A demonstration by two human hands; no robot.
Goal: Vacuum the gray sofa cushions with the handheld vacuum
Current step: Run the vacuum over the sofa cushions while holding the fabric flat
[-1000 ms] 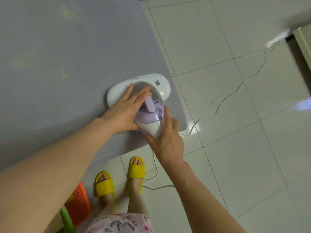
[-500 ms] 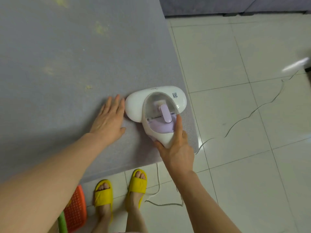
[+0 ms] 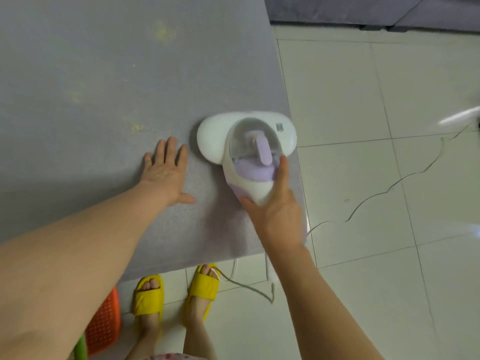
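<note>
Left hand (image 3: pixel 166 172), moved off the handheld vacuum (image 3: pixel 246 141), now lies flat, fingers straight, on the gray sofa cushion (image 3: pixel 104 100) just beside it. Right hand (image 3: pixel 279 216) grips the vacuum's handle, index finger extended. Orange basket (image 3: pixel 104 326): contents hidden.

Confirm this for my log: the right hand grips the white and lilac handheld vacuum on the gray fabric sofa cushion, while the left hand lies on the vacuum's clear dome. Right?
Not quite. The head view shows the left hand flat on the gray fabric sofa cushion beside the white and lilac handheld vacuum, not on its clear dome. The right hand does grip the vacuum.
</note>
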